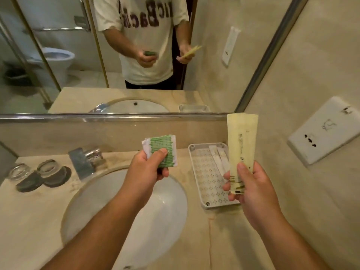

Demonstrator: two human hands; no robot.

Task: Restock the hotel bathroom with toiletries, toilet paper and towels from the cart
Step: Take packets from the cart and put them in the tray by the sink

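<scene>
From the head camera we look down on a beige marble desk (35, 217) with an oval white sink (152, 221) set into it. Our left hand (146, 168) is clenched on a small stack of green-and-white square sachets (162, 151), held over the far rim of the sink. Our right hand (251, 184) grips the lower end of a few long pale-yellow paper packets (240, 143), their long axis standing nearly upright. The white rectangular plastic amenity tray (204, 172) lies on the desk just below and left of the right grip, its long axis running away from us, with a few thin white packets (218, 156) already inside. We judge the right hand the nearer one; the yellow packets would need tipping flat along the tray.
</scene>
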